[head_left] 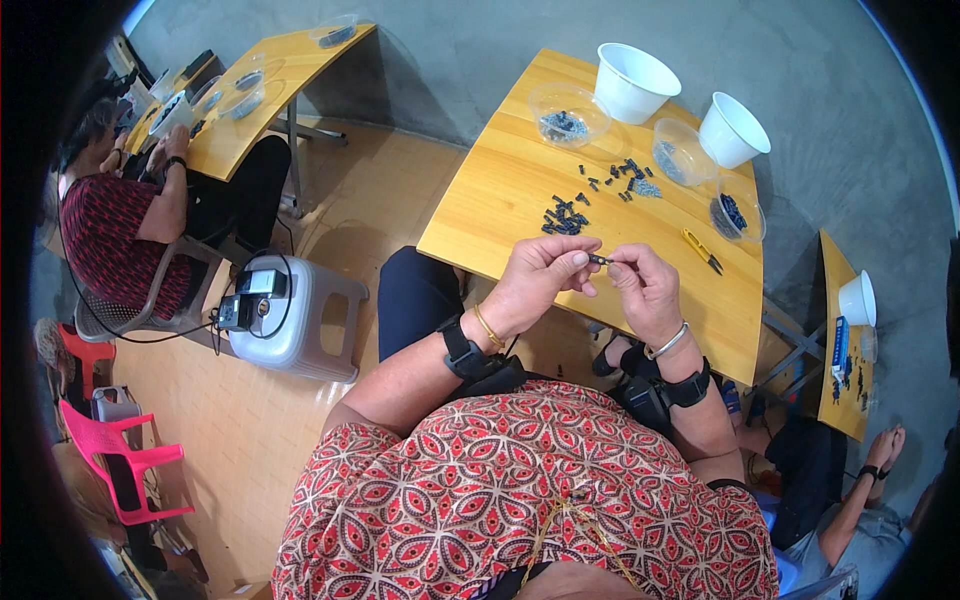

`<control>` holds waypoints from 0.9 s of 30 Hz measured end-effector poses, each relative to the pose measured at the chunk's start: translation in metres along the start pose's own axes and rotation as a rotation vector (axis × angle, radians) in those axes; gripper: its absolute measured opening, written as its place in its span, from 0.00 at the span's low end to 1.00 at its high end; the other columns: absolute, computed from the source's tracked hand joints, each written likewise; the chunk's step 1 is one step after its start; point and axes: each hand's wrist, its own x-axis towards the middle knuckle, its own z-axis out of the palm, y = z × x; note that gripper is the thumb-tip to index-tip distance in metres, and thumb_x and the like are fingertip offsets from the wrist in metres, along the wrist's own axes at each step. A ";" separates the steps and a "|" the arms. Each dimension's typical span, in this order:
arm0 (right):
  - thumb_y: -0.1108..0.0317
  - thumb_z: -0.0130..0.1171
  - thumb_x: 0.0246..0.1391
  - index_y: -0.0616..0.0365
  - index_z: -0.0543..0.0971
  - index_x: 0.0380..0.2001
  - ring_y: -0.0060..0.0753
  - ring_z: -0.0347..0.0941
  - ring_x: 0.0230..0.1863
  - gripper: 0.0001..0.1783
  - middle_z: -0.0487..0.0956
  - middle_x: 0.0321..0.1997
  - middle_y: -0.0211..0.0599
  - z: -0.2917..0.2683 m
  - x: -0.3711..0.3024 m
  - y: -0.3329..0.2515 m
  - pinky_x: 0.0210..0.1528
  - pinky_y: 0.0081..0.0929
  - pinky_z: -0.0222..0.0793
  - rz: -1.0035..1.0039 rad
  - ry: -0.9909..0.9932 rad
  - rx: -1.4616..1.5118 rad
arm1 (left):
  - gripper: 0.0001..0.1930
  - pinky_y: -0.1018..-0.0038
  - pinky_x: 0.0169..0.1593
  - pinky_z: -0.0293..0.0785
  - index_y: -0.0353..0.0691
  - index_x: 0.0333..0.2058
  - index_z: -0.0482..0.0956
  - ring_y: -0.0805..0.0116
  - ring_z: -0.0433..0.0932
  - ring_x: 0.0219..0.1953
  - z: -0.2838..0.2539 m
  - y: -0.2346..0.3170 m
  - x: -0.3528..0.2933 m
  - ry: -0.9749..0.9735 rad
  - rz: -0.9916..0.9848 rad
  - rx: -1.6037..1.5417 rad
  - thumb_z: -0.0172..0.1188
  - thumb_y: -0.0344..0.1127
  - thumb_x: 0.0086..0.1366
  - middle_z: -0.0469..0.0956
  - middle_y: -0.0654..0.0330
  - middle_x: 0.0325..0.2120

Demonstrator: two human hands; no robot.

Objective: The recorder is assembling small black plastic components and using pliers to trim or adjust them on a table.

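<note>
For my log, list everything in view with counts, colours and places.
Held part: one, black, centre
Loose parts: many, black, near table
Bits: one pile, grey, near table
Snips: one, yellow, near table's right
Bowls: three, clear, near table
Tubs: two, white, near table's back
Other tables: two, yellowish, left and right
Large stool: one, pale grey, left floor
Armchair: one, pink, lower left
Co-workers: at least two, both sides
Left hand: one, on held part
Right hand: one, on held part

No lettering is coming through legibly.
On the side table (829,272) at the right, a blue-and-white box (839,347) is showing what are looking like printed marks, but they are staying too small and blurred for reading.
</note>
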 end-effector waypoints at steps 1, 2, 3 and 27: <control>0.75 0.53 0.48 0.60 0.72 0.27 0.30 0.69 0.21 0.02 0.72 0.21 0.37 0.000 0.000 0.001 0.25 0.22 0.64 -0.004 0.014 0.019 | 0.12 0.76 0.36 0.75 0.30 0.43 0.71 0.73 0.74 0.29 0.000 0.000 0.000 0.005 -0.026 -0.091 0.47 0.28 0.62 0.74 0.58 0.28; 0.75 0.53 0.48 0.60 0.72 0.27 0.30 0.69 0.21 0.02 0.72 0.21 0.37 -0.001 0.000 0.001 0.25 0.22 0.64 -0.003 0.016 0.018 | 0.12 0.76 0.36 0.75 0.30 0.43 0.71 0.73 0.74 0.29 0.001 0.000 0.000 0.004 -0.027 -0.090 0.47 0.28 0.62 0.74 0.58 0.28; 0.76 0.53 0.47 0.60 0.72 0.27 0.31 0.69 0.21 0.02 0.72 0.21 0.37 0.000 0.000 0.000 0.25 0.22 0.64 -0.019 0.038 0.016 | 0.12 0.75 0.36 0.75 0.30 0.43 0.71 0.73 0.73 0.29 0.001 0.000 0.000 0.005 -0.054 -0.126 0.48 0.28 0.62 0.74 0.58 0.28; 0.79 0.52 0.36 0.60 0.72 0.19 0.43 0.64 0.32 0.03 0.71 0.25 0.37 0.010 -0.034 0.082 0.37 0.35 0.60 -0.078 0.051 -0.385 | 0.02 0.67 0.32 0.60 0.39 0.22 0.75 0.60 0.71 0.27 -0.004 -0.068 0.038 -0.056 0.510 1.324 0.58 0.28 0.46 0.72 0.58 0.20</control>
